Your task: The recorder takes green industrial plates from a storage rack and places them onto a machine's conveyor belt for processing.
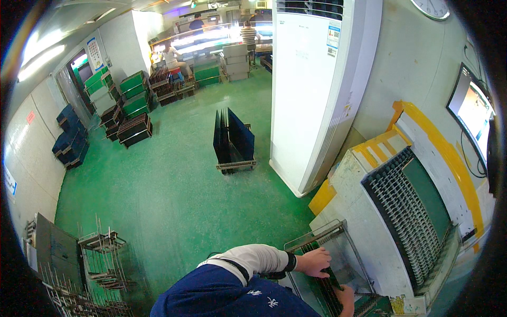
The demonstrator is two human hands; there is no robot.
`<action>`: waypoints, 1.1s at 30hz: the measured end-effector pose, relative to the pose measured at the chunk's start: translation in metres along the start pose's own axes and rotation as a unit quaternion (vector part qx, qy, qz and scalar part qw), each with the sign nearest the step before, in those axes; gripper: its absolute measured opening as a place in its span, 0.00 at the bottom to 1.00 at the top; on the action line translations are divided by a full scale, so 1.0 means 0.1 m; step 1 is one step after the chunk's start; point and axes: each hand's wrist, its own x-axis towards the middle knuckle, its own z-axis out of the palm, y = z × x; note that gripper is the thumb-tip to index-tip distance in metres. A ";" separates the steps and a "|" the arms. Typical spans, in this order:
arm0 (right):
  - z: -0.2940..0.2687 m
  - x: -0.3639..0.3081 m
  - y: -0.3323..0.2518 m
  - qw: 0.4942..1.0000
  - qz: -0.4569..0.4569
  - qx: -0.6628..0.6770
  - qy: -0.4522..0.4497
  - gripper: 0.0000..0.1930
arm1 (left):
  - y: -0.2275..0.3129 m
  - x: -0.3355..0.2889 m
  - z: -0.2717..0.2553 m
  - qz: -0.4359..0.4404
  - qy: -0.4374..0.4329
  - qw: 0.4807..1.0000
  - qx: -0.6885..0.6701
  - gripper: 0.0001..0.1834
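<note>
At the lower right, a metal-framed rack (342,226) holds a row of thin dark boards (334,282) standing on edge. My left hand (315,262) reaches in from the left, its fingers curled over the top of the boards. Closer to the lower edge, my right hand (346,300) grips the near end of the same boards, with its thumb side showing. How many boards the hands hold between them I cannot tell. My left arm wears a pale sleeve (259,257) with a black band at the wrist.
Right of the rack stands a machine with a slanted roller bed (409,211). A tall white air conditioner (301,95) rises ahead. On the green floor sits a rack with dark panels (240,140). Wire racks (103,259) stand lower left; stacked crates (134,95) and seated people are farther off.
</note>
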 end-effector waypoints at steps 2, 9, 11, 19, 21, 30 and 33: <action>-0.03 0.00 -0.06 1.000 0.011 0.009 -0.014 0.22 | -0.02 -0.01 0.01 -0.005 -0.002 1.000 0.004 0.28; -0.12 -0.09 -0.23 1.000 0.004 0.017 -0.005 0.21 | -0.02 -0.03 0.05 0.006 0.041 0.999 -0.002 0.27; -0.13 -0.10 -0.23 1.000 0.002 0.007 -0.004 0.21 | -0.02 -0.02 0.06 0.009 0.042 0.999 -0.003 0.27; -0.26 -0.18 -0.45 0.999 0.030 0.007 -0.031 0.22 | -0.01 -0.03 0.03 0.000 0.027 1.000 -0.003 0.27; -0.35 -0.23 -0.62 0.998 0.042 0.017 -0.043 0.22 | -0.01 -0.05 0.02 -0.007 0.022 1.000 0.001 0.27; -0.14 -0.09 -0.25 0.999 0.027 0.016 -0.035 0.21 | -0.01 -0.02 0.02 0.000 0.022 1.000 0.009 0.28; -0.09 -0.07 -0.15 1.000 0.000 0.003 -0.019 0.21 | 0.01 -0.01 0.01 0.004 0.018 1.000 0.004 0.28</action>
